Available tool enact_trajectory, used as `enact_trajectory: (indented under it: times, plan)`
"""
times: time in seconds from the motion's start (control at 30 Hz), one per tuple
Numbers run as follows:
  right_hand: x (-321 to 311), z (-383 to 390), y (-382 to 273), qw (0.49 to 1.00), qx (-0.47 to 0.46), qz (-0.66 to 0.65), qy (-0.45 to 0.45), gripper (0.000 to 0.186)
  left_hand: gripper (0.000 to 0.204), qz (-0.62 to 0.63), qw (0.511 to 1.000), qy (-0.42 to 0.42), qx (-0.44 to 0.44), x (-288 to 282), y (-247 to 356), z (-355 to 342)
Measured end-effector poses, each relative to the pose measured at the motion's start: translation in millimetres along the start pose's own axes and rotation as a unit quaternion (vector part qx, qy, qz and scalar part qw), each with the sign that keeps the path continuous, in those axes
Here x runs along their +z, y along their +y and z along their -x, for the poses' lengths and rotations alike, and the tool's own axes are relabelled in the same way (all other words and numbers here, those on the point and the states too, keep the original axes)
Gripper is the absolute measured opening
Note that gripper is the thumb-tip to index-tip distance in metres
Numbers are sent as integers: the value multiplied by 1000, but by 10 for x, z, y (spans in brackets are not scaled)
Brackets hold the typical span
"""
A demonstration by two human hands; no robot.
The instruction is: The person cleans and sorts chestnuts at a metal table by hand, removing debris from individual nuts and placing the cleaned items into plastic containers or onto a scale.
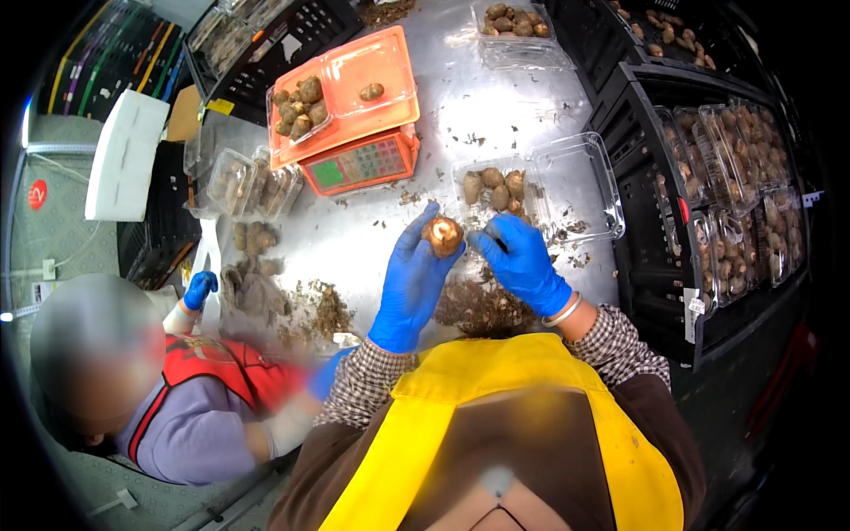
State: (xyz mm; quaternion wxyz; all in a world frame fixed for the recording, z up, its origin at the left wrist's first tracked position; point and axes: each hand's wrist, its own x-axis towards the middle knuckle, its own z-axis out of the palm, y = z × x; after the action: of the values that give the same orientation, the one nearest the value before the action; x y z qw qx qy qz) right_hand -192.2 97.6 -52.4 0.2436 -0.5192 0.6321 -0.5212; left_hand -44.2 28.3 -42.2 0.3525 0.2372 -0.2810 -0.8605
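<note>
Left hand (413, 281) clamped on brown root (443, 236); right hand (521, 264) curled beside it, grip unclear; clear box (611, 196) beyond.

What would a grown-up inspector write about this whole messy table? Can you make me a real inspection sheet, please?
Surface: shiny metal table, littered with dark bits.
Job's things: a brown root held up; beyond it, an open clear box with more roots.
Clutter: a heap of dark scraps just in front of the yellow apron.
Hands: left hand, blue-gloved, holds the root; right hand, also gloved, is beside it; whether it holds anything, I cannot tell.
Cables: nothing seen for certain.
Surroundings: orange scale beyond the left hand; black crate at right; co-worker at left.
</note>
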Motion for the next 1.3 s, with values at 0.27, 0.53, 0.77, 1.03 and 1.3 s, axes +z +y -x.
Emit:
enact_trajectory:
  times: [0.27, 0.53, 0.77, 1.03, 1.3]
  plan:
    - [93, -36, -199, 994, -65, 79, 36, 15, 53, -137, 985, 21, 105, 16, -97, 60]
    - [88, -41, -7, 995, 59, -73, 37, 16, 55, 30, 999, -25, -13, 32, 38, 51]
    - [57, -68, -197, 984, 31, -175, 5, 18, 49, 37, 998, -43, 6, 63, 4, 19]
    - [111, -105, -63, 997, -55, -36, 41, 11, 53, -31, 999, -6, -13, -99, -108, 80]
    - [11, -95, 180, 999, 50, -12, 11, 20, 55, 252, 956, 22, -148, -305, -65, 48]
